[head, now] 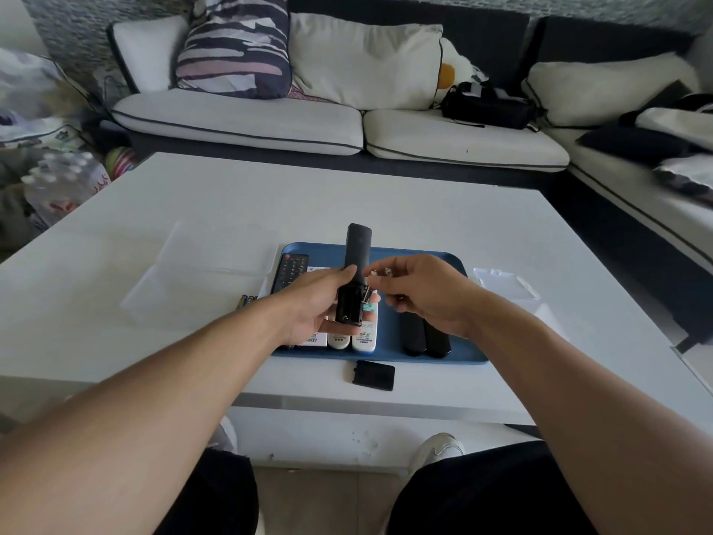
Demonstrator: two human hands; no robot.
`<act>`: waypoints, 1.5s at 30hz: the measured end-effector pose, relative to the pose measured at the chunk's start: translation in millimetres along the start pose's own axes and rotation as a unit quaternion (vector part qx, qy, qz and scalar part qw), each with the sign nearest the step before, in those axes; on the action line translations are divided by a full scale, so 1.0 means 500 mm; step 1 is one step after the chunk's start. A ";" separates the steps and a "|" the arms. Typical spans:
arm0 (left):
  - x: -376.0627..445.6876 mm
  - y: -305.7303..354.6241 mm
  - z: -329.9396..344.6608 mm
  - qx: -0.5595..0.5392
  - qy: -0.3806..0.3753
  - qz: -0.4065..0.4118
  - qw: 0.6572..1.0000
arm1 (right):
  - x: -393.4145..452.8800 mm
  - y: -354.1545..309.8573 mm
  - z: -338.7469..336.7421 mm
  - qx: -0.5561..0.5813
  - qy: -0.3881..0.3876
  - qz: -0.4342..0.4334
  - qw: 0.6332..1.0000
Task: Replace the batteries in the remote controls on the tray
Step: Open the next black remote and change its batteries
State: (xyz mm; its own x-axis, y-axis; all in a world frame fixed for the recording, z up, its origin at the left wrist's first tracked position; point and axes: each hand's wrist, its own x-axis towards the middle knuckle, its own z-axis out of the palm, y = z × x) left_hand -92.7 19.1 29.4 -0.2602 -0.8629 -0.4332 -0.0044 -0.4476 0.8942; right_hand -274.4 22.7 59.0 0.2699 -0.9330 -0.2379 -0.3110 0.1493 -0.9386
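A living room, grey-and-white sofa (347,121) behind a white table (386,195), and the blue tray (432,260) is my landmark. Just off the tray's left edge lie spare batteries (247,301). My left hand (312,307) grips a black remote (355,276) above the tray's middle, back upward, battery bay open. To its right, my right hand (420,291) pinches a small battery (384,271) in its fingertips, apart from the bay. White remotes (364,335) and black ones (426,341) lie on the tray beneath my hands; the loose cover (373,375) sits just in front of the tray. I judge the battery light, smooth and prone to slip, best pinched mid-barrel; the remote is rigid, held by its sides.
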 end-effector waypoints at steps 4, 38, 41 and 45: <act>-0.006 0.006 0.002 -0.037 -0.012 -0.006 0.999 | 0.001 0.000 0.010 -0.059 0.051 -0.054 0.995; -0.014 0.003 -0.012 -0.050 -0.057 0.022 0.997 | 0.018 -0.009 0.027 -0.201 0.070 -0.032 0.977; -0.006 0.003 -0.017 -0.071 -0.023 0.032 0.997 | 0.016 -0.011 0.010 -0.111 0.027 0.030 0.993; 0.002 0.005 -0.024 -0.084 0.002 0.044 0.996 | 0.016 -0.010 -0.007 -0.044 0.008 0.040 0.998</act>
State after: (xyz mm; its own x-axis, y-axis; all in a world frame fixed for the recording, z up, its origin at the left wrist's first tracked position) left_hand -81.6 14.2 29.6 -0.2488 -0.9010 -0.3555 0.1788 -0.4034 0.8974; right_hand -273.8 13.3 62.7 0.2267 -0.9245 -0.3065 -0.4095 0.1950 -0.8912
